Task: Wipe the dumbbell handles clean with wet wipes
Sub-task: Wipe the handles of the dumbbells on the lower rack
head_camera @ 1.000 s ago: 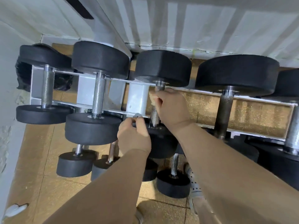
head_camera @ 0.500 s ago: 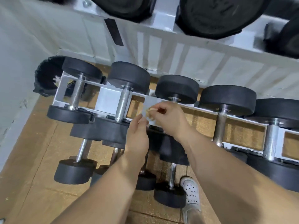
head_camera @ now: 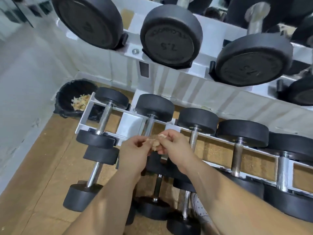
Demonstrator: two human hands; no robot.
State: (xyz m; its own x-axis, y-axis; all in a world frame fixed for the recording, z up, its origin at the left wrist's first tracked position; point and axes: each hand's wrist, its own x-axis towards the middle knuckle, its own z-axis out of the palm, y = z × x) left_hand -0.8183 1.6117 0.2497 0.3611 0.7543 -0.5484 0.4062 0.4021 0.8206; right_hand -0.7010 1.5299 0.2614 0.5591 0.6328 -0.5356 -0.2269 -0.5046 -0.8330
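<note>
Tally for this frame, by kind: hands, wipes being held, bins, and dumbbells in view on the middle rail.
Hands: 2
Wet wipe, pinched by both: 1
Bin: 1
Middle-rail dumbbells: 5
Total: 9

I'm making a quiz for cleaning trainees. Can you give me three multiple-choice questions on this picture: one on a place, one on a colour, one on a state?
1. Where is the round black waste bin?
A. On the floor by the lower rack's left end
B. On the top shelf
C. Between the person's feet

2. What colour is the metal dumbbell rack frame?
A. Red
B. White
C. Yellow

3. What is the state of the crumpled tan wipe?
A. Lying on the floor
B. Wrapped round a handle
C. Pinched between both hands

Answers:
1 A: it sits on the floor beside the rack's left end.
2 B: its bars and plates are white.
3 C: the left hand and right hand both pinch it.
</note>
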